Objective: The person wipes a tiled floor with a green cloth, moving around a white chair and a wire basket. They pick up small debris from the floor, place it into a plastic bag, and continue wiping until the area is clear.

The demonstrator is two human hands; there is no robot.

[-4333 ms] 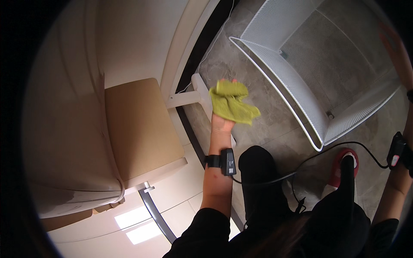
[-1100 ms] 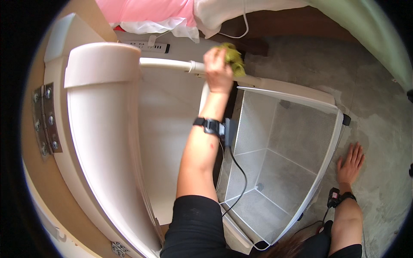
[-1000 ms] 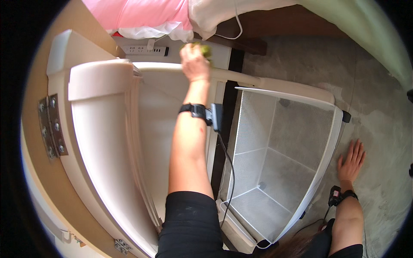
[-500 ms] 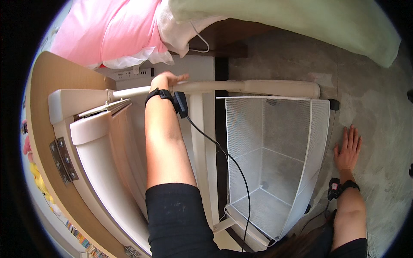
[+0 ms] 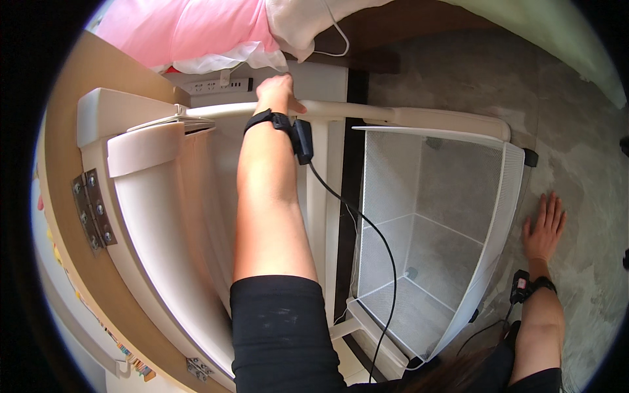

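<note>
My left hand (image 5: pixel 278 93) reaches across the white frame bar (image 5: pixel 347 111), next to where a crossbar joins it. Its back and thumb show, but the fingers bend away over the far side, so I cannot see what they touch. The bar belongs to a piece of furniture with a light wood panel (image 5: pixel 65 131), metal hinges (image 5: pixel 94 208) and a curved white part (image 5: pixel 154 262). Beside the frame stands a white mesh basket (image 5: pixel 426 249) with an open front. My right hand (image 5: pixel 542 229) lies flat on the grey floor (image 5: pixel 583 295), fingers stretched and holding nothing.
A white power strip (image 5: pixel 223 86) lies beyond the bar, below pink bedding (image 5: pixel 216 26). Pale green cloth (image 5: pixel 524 26) hangs at the far right. A black cable (image 5: pixel 380 236) runs from my left wrist band across the basket.
My left hand has gone farther over the bar, its fingers now bent away rather than pointing right. The view has shifted somewhat. My right hand stays flat on the floor.
</note>
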